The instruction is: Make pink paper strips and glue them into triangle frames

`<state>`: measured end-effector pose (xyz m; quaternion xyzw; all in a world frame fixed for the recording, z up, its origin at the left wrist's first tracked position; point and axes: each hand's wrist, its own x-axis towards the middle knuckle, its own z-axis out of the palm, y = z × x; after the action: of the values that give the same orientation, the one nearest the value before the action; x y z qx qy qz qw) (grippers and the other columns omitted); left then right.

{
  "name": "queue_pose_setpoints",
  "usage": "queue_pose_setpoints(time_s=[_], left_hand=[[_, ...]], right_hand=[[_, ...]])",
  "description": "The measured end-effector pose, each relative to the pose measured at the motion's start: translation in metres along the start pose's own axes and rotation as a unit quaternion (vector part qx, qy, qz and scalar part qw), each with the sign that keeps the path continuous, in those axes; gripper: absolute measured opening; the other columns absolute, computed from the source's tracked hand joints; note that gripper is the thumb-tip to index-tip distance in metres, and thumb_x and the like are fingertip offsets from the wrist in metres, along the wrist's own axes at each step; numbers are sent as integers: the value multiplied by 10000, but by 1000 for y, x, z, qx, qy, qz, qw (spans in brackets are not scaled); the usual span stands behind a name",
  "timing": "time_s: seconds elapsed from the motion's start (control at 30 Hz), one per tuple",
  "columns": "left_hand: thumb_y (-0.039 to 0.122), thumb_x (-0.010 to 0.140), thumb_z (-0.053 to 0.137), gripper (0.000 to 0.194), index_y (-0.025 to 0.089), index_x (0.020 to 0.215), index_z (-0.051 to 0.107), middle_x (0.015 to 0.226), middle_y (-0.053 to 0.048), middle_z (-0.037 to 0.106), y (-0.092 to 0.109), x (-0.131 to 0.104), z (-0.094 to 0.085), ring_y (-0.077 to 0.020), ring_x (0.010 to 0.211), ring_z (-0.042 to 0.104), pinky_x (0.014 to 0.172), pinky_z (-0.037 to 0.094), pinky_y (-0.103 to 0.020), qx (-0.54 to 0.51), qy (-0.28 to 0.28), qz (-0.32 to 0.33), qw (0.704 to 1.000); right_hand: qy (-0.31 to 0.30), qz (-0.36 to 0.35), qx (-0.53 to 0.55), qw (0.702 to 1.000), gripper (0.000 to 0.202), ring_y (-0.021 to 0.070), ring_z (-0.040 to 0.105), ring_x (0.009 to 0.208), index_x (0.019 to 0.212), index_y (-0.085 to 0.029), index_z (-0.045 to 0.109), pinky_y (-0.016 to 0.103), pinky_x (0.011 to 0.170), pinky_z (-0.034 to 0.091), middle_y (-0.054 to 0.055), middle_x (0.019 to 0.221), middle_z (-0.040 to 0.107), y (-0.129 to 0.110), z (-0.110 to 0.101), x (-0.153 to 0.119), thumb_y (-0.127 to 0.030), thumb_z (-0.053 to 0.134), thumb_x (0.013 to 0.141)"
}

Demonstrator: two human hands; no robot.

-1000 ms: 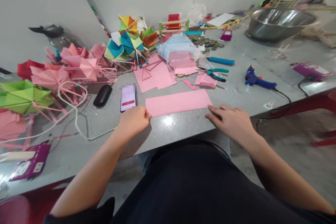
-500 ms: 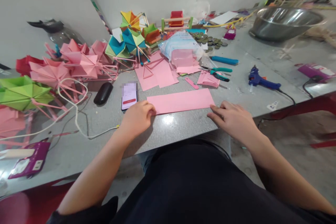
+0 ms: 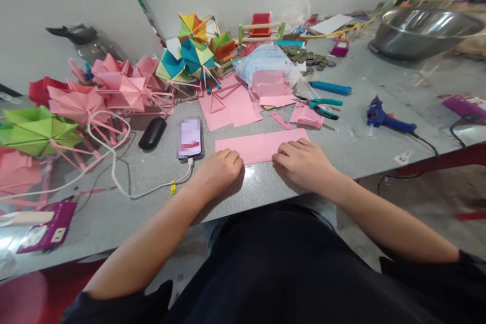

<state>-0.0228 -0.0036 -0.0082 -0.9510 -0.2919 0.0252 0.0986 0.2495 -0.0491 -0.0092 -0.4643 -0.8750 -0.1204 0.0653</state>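
A long strip of pink paper [image 3: 260,147] lies on the grey table in front of me. My left hand [image 3: 222,169] has its fingers curled over the near edge of the strip, towards its left end. Over the right part of that edge, my right hand [image 3: 301,162] is closed, with knuckles up and fingers bent onto the paper. Both thumbs are mostly hidden. Left of the strip rests a phone [image 3: 191,136] with a white charging cable [image 3: 142,195] plugged in. A small pink piece with a cut-out edge [image 3: 281,120] lies just beyond the strip.
Pink folded-paper umbrellas [image 3: 123,92] and a green one [image 3: 38,131] crowd the left. Beyond the strip are pink sheets [image 3: 228,106], pliers [image 3: 322,106] and a plastic bag [image 3: 266,63]. On the right stand a blue glue gun [image 3: 387,117] and a metal bowl [image 3: 421,35].
Both hands have moved inward along the strip's near edge, the right one farther, and their fingers now curl over the paper. The view has shifted slightly.
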Motion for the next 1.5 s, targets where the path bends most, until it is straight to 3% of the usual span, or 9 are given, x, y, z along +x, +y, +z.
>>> queue_pose_setpoints(time_s=[0.23, 0.57, 0.7, 0.87, 1.07, 1.17, 1.3, 1.5], left_hand=[[98, 1060, 433, 279, 89, 1047, 711, 1061, -180, 707, 4, 5, -2, -297, 1001, 651, 840, 540, -406, -4, -26, -28, 999], [159, 1098, 395, 317, 79, 1091, 701, 1177, -178, 678, 7, 3, 0, -285, 1016, 653, 858, 551, -409, -45, -16, -67, 997], [145, 1080, 415, 288, 104, 1076, 700, 1171, -169, 674, 22, -11, -8, -286, 1009, 647, 853, 542, -420, -61, -6, -69, 996], [141, 1063, 439, 261, 130, 1015, 695, 1052, -159, 677, 58, -29, -14, -290, 936, 632, 784, 515, -424, -64, -23, -121, 990], [261, 1105, 460, 250, 169, 1016, 674, 1051, -128, 688, 84, -32, -9, -281, 952, 623, 815, 498, -432, -110, 29, -225, 968], [259, 1090, 506, 210, 178, 1009, 681, 1057, -117, 688, 84, -30, -9, -270, 957, 626, 837, 501, -423, -155, 47, -252, 954], [252, 1051, 578, 156, 177, 996, 703, 1045, -109, 679, 80, -26, -12, -279, 976, 635, 852, 518, -430, -208, 30, -284, 936], [324, 998, 659, 200, 191, 851, 688, 1022, -105, 670, 71, -22, -18, -290, 990, 634, 850, 530, -435, -228, 5, -333, 915]], right_hand=[[-43, -47, -5, 998, 229, 232, 562, 803, 899, -154, 753, 379, 739, 260, 116, 886, 708, 0, -1, 22, -117, 546, 988], [-25, -61, 11, 998, 225, 225, 556, 805, 890, -145, 743, 378, 758, 260, 107, 884, 701, -7, 5, 20, -139, 552, 1008], [-14, -62, 2, 998, 237, 227, 539, 778, 874, -139, 727, 377, 755, 261, 105, 854, 692, -16, 6, 11, -114, 533, 1007], [-8, -72, 13, 997, 228, 242, 552, 818, 900, -152, 696, 377, 792, 286, 100, 879, 680, -29, 2, -10, -67, 512, 1004], [-11, -34, 22, 999, 241, 253, 558, 835, 922, -158, 698, 385, 813, 300, 99, 910, 688, -37, 0, -19, -129, 501, 1058], [-16, -29, 35, 999, 250, 253, 563, 850, 937, -151, 702, 389, 820, 300, 105, 939, 700, -41, 0, -15, -146, 492, 1073], [-12, -12, 69, 998, 272, 249, 570, 877, 951, -159, 717, 390, 829, 295, 106, 958, 713, -48, 2, -11, -204, 492, 1097], [-14, 78, 101, 992, 268, 255, 567, 901, 959, -174, 747, 385, 802, 284, 103, 958, 724, -47, 8, -11, -293, 545, 1089]])
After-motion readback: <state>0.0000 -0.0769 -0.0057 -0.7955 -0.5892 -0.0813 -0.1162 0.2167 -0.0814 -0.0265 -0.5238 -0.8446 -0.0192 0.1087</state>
